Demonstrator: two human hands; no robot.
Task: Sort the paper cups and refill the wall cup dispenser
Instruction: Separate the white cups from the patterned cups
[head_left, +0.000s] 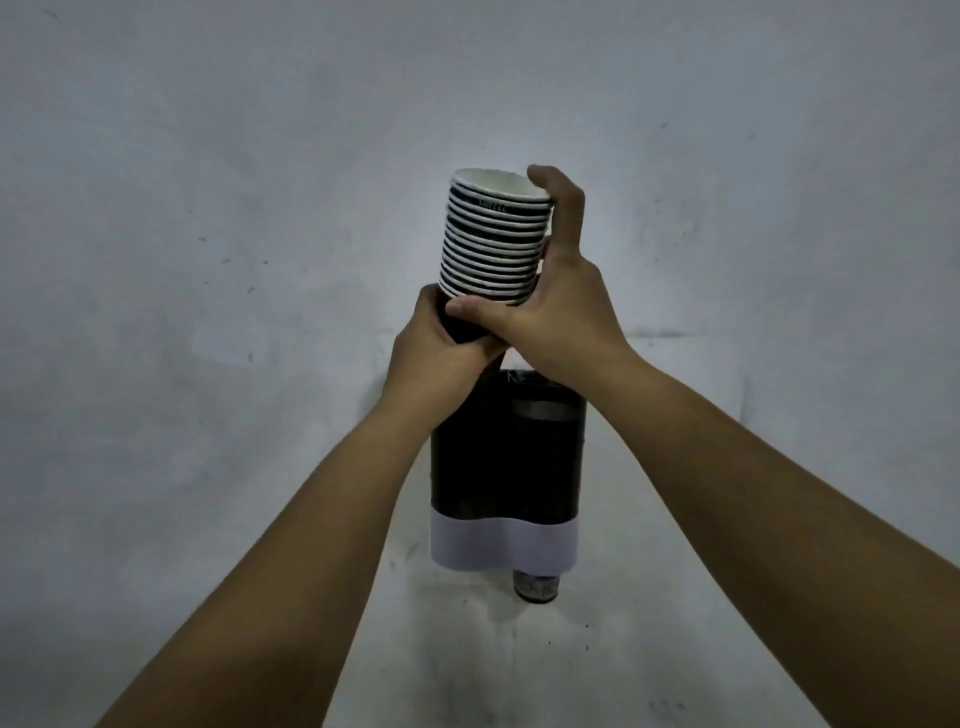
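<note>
Fingers (545, 182) of two hands round one cup stack (496, 239).

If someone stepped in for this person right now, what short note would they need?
Left hand: grips the dark bottom of the stack of paper cups.
Right hand: fingers curled round the stack's side, steadying it.
The stack is held rims up, just above the open top of the black wall dispenser.
One cup pokes out of the dispenser's bottom.
Done: cups nested into one stack.
Left: lower the stack into the dispenser and let go.
</note>
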